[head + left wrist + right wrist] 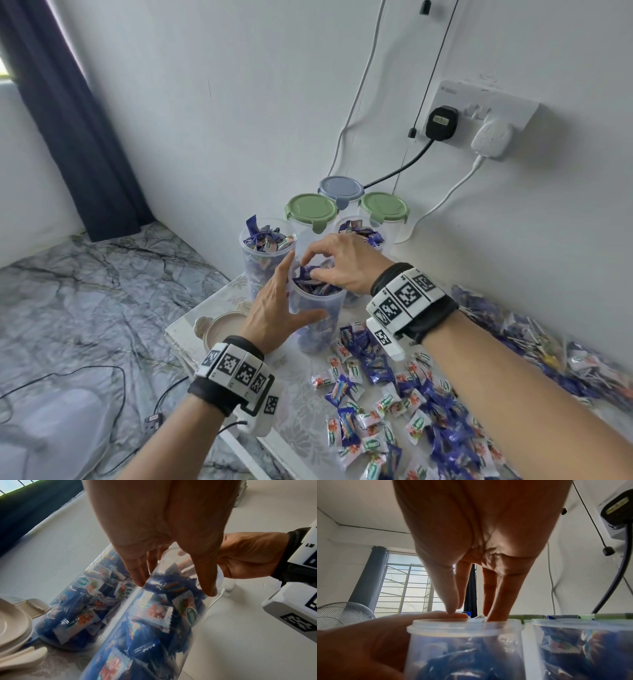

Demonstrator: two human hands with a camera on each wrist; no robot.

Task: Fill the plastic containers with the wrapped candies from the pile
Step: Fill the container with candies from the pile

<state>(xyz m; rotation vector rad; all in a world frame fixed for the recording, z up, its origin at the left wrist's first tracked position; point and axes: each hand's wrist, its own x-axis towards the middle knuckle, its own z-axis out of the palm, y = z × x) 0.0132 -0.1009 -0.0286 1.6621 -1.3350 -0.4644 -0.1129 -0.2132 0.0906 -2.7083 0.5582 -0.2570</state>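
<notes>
My left hand [303, 286] grips a tall clear container [318, 308] near the table's left edge, thumb on its near side and fingers on its far side. Blue and white wrapped candies fill the container almost to the rim [154, 615]. My right hand [308, 269] hovers over the container's mouth [464, 626], fingertips dipped inside, thumb and forefinger pinching a blue wrapped candy [305, 274]. The candy pile [394, 411] spreads over the table in front of my right forearm.
Two more open containers heaped with candies [263, 253] [363, 233] stand just behind. Behind those, against the wall, are three lidded containers, two with green lids [311, 209] and one grey-blue [340, 188]. A beige lid [222, 329] lies by the table's left edge [181, 339]. Cables hang from the wall socket [479, 113].
</notes>
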